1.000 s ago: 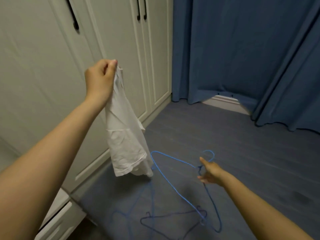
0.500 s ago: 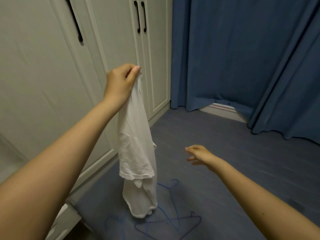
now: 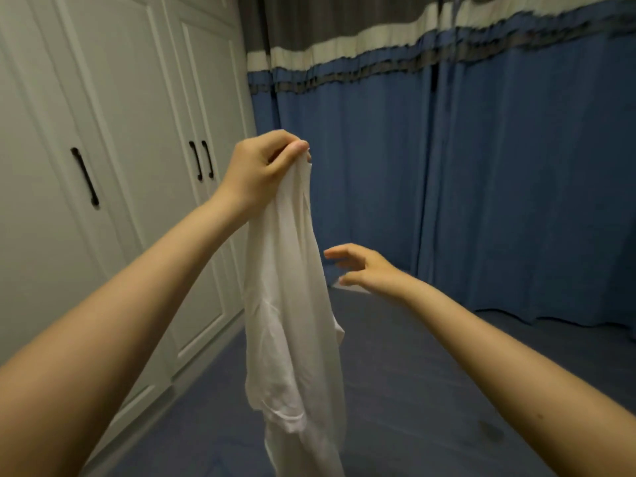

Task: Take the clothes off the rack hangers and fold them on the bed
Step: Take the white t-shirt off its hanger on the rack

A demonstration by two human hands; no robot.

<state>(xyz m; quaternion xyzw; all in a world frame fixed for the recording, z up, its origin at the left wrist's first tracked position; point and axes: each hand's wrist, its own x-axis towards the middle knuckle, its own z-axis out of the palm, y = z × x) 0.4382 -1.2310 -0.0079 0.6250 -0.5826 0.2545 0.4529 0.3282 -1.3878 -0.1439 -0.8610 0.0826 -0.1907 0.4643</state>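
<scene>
A bedroom corner is seen, with a dark blue-grey floor below; no bed and no rack are in view.

In the middle of the picture a white garment is held up in the air, well above the floor. It is pinched at its top edge by the left hand, whose thumb and curled fingers are closed tightly on a bunch of the cloth. From this one point the garment hangs straight down in long soft folds, and its lower end goes out of the picture at the bottom. A hem or sleeve opening is seen low on its left side.

The cloth looks thin, light and quite limp, probably a cotton knit; it is judged that it will not keep any shape alone and will slide and crease easily. For folding, it is better taken at two points of the upper edge, such as the shoulders, so that it opens flat.

The right hand is stretched out just to the right of the garment, not touching it; its fingers are relaxed, spread a little, and hold nothing.

On the left stand white wardrobe doors, smooth and panelled, with slim black handles. At the far side and the right hang heavy blue curtains with a grey and cream band at the top.
</scene>
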